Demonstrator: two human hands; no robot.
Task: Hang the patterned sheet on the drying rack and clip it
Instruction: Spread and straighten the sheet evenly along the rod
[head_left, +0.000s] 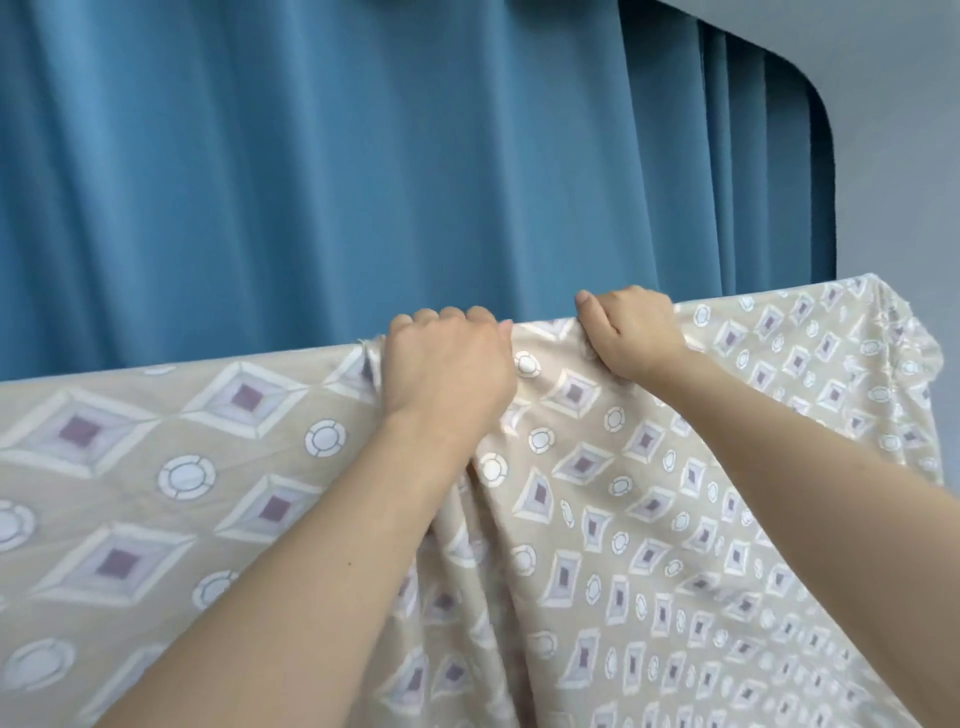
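A: Where is the patterned sheet (218, 467) now, and how is it held?

B: It is draped over a high horizontal edge, presumably the rail of the drying rack, though the rail itself is hidden under the cloth. The top fold is gripped by both hands, near each other. The fingers of the left hand (449, 364) are curled over the fold, and the cloth is bunched under the palm. The fold is pinched by the right hand (631, 330) just beside it, with the thumb on top.

A: What is needed for this step to be done well?

B: The gathered folds below the hands should be smoothed out along the top edge, toward the right corner (883, 312), where the cloth looks crumpled. An even length should probably be left on both sides, so that the sheet is not pulled off by its own weight.

A: And the clips?

B: No clip is seen here. The blue curtain (311, 171) behind should not be caught.
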